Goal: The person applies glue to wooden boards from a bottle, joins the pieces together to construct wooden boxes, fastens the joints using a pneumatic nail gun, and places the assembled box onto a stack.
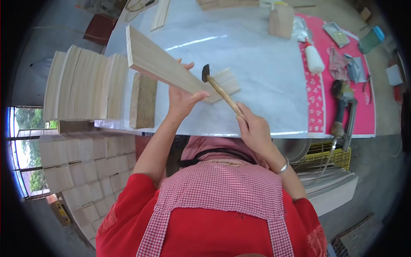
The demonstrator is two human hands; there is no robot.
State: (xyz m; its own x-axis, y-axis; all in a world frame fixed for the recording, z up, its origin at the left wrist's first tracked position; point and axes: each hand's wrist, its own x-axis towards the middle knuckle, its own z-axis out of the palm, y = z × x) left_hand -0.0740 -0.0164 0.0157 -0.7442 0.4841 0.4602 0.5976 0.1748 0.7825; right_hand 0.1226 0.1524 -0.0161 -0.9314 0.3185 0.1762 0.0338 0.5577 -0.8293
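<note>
My left hand (183, 103) is closed around a long pale wooden board (160, 64), which is tilted up toward the far left over the table. Its thumb lies along the near side, and some fingertips show behind the board. In my right hand (255, 129) is the wooden handle of a hammer (223, 95). The dark hammer head points away from me, close to the board's lower right end; I cannot tell whether they touch. Just past that end, a few short pale wood strips (229, 80) lie on the table, partly hidden by the board and hammer.
Thin boards (85, 83) stand stacked at the left beside a wooden block (143, 100). On the pale table (265, 68) stands a brown box (281, 20). A pink cloth (323, 85) at the right bears a white bottle (314, 59) and an air tool (341, 107) with a hose.
</note>
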